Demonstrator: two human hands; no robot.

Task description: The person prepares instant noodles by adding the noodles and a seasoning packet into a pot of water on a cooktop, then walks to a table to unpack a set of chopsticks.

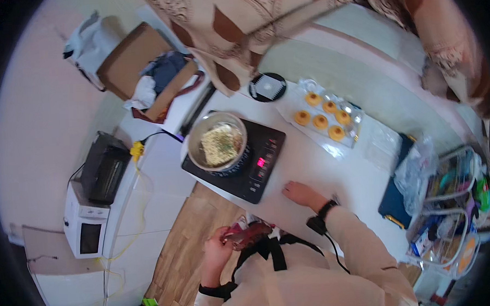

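In my left hand [219,248], low in front of my body and off the table's near edge, is a glossy dark red and pink packet [246,236]. My fingers are closed on its left end; its contents cannot be made out. My right hand [304,195] rests on the white table beside the cooktop, its fingers curled in with nothing visible in them. A metal pot [238,126] stands on the black induction cooktop [265,174], whose red display is lit. Inside the pot lies a pale block of instant noodles [221,143] with green flecks on top.
Several small yellow pastries [320,121] sit in clear plastic at the table's far side, near a round black mat [267,87]. Wire baskets [445,232] and a plastic bag [415,173] are at right. A cardboard box [134,59] and a microwave [87,228] stand at left.
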